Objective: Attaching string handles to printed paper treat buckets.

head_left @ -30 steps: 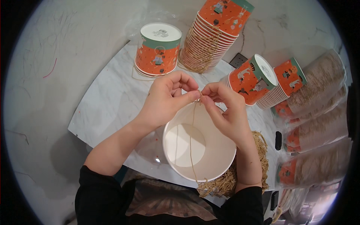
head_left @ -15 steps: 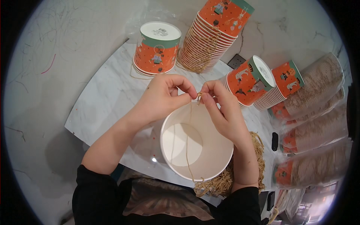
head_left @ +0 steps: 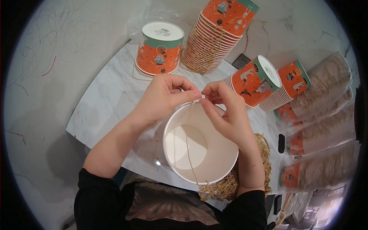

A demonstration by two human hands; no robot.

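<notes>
A large white paper bucket [head_left: 220, 161] stands with its mouth toward me at the table's front. A thin tan string [head_left: 188, 149] runs over its opening, from the fingers at the far rim down to the near rim. My left hand [head_left: 166, 94] is closed, its thumb and forefinger pinching the string just above the far rim. Fingertip to fingertip with it, my right hand [head_left: 227, 109] is bent in a pinch at the same short bit of string. The fingers partly hide that bit. A heap of tan strings [head_left: 264, 153] lies under and beside my right forearm.
Behind the bucket stand an orange-and-green paper bucket stack [head_left: 159, 57], upside down, and a taller stack [head_left: 209, 50] with string over its rims. More stacks [head_left: 253, 82] stand at the right, beside plastic-wrapped ones [head_left: 322, 126]. A black socket [head_left: 241, 61] sits at the wall.
The small loop of string that showed between my fingertips is no longer visible. My left fingertips have moved slightly nearer the right ones, and the string over the bucket has shifted left.
</notes>
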